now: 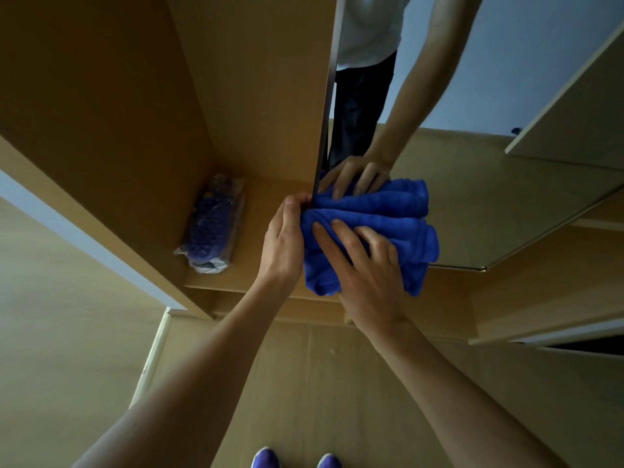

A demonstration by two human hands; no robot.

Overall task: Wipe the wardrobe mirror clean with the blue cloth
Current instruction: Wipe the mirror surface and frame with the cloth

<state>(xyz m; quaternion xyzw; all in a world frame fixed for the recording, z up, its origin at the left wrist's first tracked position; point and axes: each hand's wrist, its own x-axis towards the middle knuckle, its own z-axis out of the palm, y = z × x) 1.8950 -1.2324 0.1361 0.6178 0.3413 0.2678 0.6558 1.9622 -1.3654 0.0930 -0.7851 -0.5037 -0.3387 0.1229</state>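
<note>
Pressed cloth [413, 239] low on mirror [489, 184], right hand [368, 275] flat; left hand [287, 231] gripped door edge [328, 99]; seemingly mid-wipe, much left.

Your blue cloth [388, 228] is soft, matt terry with a ribbed pile. The mirror [472, 197] before you is smooth, glossy glass. The wardrobe [253, 96] panels look like smooth, matt pale wood. The packet [212, 224] is wrapped in clear, crinkled, shiny plastic.

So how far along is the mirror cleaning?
Nothing visibly marks a finished patch. Right now the right hand presses the blue cloth against the mirror near its edge, while the left hand grips that edge. The rest of the glass probably still needs wiping.
</note>
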